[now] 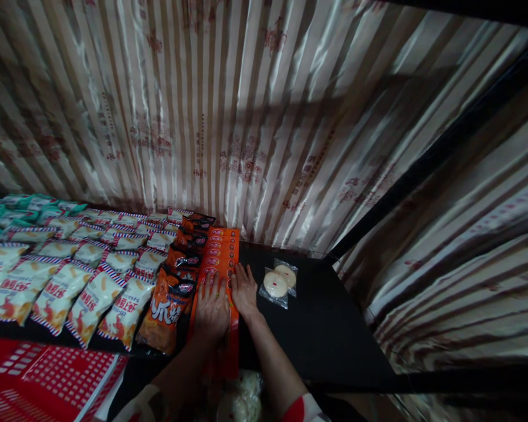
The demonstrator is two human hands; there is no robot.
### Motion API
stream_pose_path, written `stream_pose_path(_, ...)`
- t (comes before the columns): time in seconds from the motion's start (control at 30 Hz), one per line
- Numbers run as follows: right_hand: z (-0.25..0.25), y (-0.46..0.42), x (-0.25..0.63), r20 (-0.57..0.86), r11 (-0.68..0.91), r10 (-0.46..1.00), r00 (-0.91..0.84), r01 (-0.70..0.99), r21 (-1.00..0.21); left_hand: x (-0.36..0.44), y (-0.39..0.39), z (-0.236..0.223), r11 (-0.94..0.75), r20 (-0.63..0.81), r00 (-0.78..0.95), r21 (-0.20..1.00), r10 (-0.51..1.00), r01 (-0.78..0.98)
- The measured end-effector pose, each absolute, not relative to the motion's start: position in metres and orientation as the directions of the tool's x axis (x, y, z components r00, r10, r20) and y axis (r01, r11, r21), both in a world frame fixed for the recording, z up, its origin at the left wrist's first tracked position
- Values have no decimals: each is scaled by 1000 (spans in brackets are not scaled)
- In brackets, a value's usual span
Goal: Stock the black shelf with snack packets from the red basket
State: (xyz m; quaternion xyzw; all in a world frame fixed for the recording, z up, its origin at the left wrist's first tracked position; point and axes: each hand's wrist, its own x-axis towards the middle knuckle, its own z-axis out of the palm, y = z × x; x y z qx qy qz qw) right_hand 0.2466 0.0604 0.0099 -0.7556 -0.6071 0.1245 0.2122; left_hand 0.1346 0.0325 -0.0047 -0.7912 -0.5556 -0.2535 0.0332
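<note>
Orange strip [222, 258]: a long, narrow band of glossy orange packets joined end to end, each bearing a small red-and-white oval label, lying flat on the black shelf [325, 328] and running from the near edge back to the curtain [255, 117]. Left hand [211, 310]: palm down, fingers spread and flat on the strip's near part, pressing rather than gripping. Right hand [245, 290]: likewise flat and open, resting on the strip's right edge, fingertips pointing away. Just left of the strip, a column of darker orange bags [176, 293] with bold white characters, crinkled and shiny, overlapping like tiles. Further left, rows of white bags [92, 287] with red-and-blue striped borders, then green bags [9, 208] at the far corner. Right of the hands, two clear wrappers, each holding a pale round cake [276, 283], lie on bare shelf, slightly overlapping. The curtain is satiny, striped cream and brown. A red-and-white grid-patterned basket [48, 375] occupies the lower left.
</note>
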Motion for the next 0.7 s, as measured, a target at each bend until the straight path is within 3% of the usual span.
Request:
stream_pose_path(0.37, 25, 93, 247, 137, -64, 980, 142, 884, -464, 135, 34, -10, -393, 467, 275, 177, 840, 902)
stream_pose_path(0.57, 17, 132, 272, 90, -235, 928, 361, 757, -610, 134, 34, -9, -414, 511, 283, 161, 812, 896)
stream_pose_path(0.7, 8, 155, 291, 64, -290, 907, 416, 729, -620, 134, 35, -9, -403, 501, 287, 138, 816, 905)
